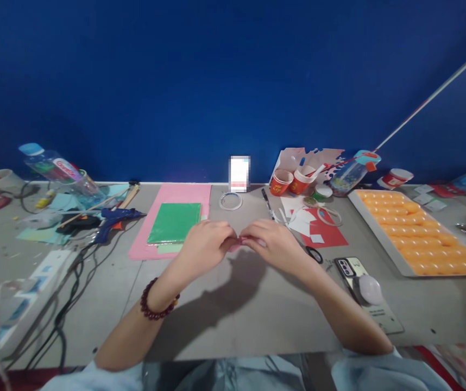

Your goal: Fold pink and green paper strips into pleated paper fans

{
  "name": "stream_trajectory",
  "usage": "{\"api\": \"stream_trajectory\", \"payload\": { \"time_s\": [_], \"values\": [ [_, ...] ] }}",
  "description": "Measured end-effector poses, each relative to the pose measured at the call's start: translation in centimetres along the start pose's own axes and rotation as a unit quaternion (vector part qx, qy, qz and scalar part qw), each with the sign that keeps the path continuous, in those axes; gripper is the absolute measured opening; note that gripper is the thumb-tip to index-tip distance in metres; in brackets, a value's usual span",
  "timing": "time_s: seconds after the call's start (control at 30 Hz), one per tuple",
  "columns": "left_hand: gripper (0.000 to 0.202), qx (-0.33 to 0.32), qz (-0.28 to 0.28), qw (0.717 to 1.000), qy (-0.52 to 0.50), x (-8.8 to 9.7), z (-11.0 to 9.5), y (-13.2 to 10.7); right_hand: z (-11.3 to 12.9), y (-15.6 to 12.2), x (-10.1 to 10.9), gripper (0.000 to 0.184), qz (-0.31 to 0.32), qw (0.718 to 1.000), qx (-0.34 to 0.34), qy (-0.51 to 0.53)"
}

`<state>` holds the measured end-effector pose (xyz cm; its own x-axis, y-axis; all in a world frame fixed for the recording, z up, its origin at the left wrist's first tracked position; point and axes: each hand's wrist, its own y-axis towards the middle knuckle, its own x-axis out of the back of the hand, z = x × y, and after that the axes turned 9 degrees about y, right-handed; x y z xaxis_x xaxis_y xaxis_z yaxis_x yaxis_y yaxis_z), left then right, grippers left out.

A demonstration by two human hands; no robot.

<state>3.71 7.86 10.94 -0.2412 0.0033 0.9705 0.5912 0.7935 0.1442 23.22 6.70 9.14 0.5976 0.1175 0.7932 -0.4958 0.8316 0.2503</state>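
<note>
My left hand (208, 242) and my right hand (272, 242) meet over the middle of the table, fingertips pinched close together. Between them shows a small pink piece (235, 246), perhaps paper; the fingers cover most of it. Both hands are closed on it. Just left of my left hand lies a green square pack (175, 222), on top of a large pink sheet (145, 239). A pair of scissors (314, 254) rests beside my right wrist, partly hidden by it. Beyond the hands lies a clear ring-shaped coil (230, 201).
A blue glue gun (113, 221), cables and a power strip (29, 304) occupy the left. Red paper cups (281, 183) stand at the back, near red paper (333, 231). On the right are a phone (365, 290) and a tray of orange balls (424, 231).
</note>
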Motion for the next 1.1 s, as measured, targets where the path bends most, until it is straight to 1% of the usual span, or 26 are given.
{"api": "stream_trajectory", "payload": {
  "time_s": [0.07,0.2,0.3,0.43,0.6,0.77,0.93,1.1],
  "values": [
    [0.026,-0.004,0.005,1.000,-0.010,0.0,0.1,0.0,-0.1,0.0,-0.1,0.017,0.001,1.000,0.005,0.004],
    [0.030,-0.006,0.016,0.999,-0.028,0.2,0.3,-0.1,-0.2,0.0,0.1,0.017,-0.003,1.000,-0.019,0.006],
    [0.033,0.002,0.010,0.999,-0.032,0.6,0.6,-0.2,-0.2,-0.1,0.5,0.018,-0.008,0.999,-0.033,-0.003],
    [0.033,0.006,0.002,0.999,-0.042,0.9,0.8,-0.3,-0.3,-0.3,0.7,0.019,-0.001,0.999,-0.047,-0.014],
    [0.028,0.002,0.003,0.999,-0.046,0.8,0.9,-0.3,-0.4,-0.3,0.5,0.024,0.005,0.997,-0.068,-0.038],
    [0.025,-0.004,0.003,0.999,-0.047,0.4,1.2,-0.3,-0.5,-0.4,0.3,0.020,0.019,0.996,-0.071,-0.045],
    [0.026,-0.005,-0.006,0.999,-0.040,0.3,1.0,-0.1,-0.2,-0.3,0.8,0.020,0.027,0.996,-0.082,-0.001],
    [0.024,-0.009,-0.004,0.999,-0.043,0.1,0.2,0.0,0.7,0.1,1.1,0.016,0.029,0.995,-0.040,0.082]
  ]
}}
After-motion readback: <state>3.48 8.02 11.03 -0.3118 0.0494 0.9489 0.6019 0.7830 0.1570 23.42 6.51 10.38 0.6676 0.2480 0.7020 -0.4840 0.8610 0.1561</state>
